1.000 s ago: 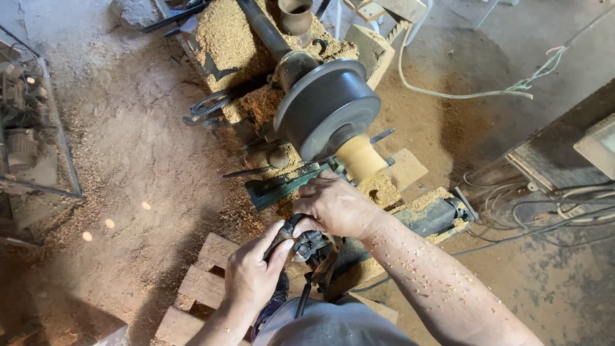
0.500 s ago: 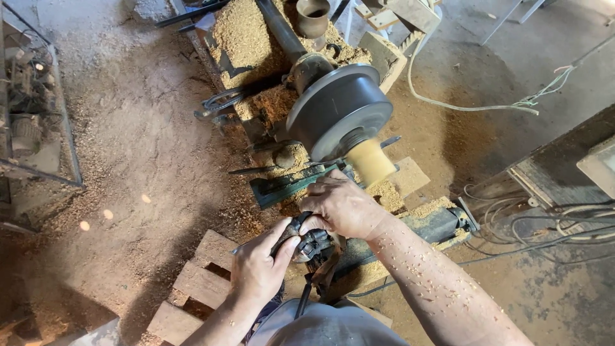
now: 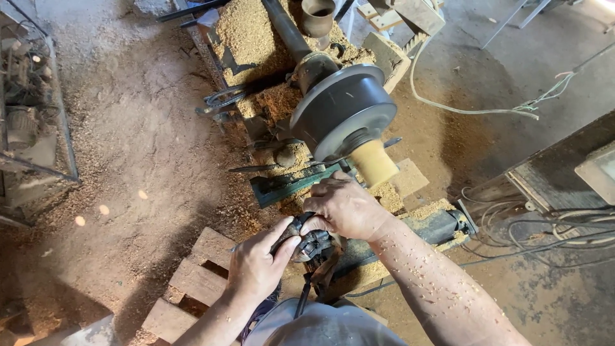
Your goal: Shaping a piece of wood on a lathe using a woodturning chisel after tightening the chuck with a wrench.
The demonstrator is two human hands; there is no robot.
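Mid-turning: pale wooden blank (image 3: 373, 161) mounted on lathe chuck (image 3: 343, 109), roughly cylindrical, unfinished. Left hand (image 3: 256, 269) and right hand (image 3: 346, 206) both clenched around dark tool handle (image 3: 312, 243) before the blank.

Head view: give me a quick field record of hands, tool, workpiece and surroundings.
left hand: grips the dark taped tool handle from the near side
right hand: laid over the tool's front end, next to the green tool rest
workpiece: pale wooden cylinder mounted on the grey lathe disc
wood shavings: heaped on the lathe bed
floor: wooden pallet under left forearm; cables at right
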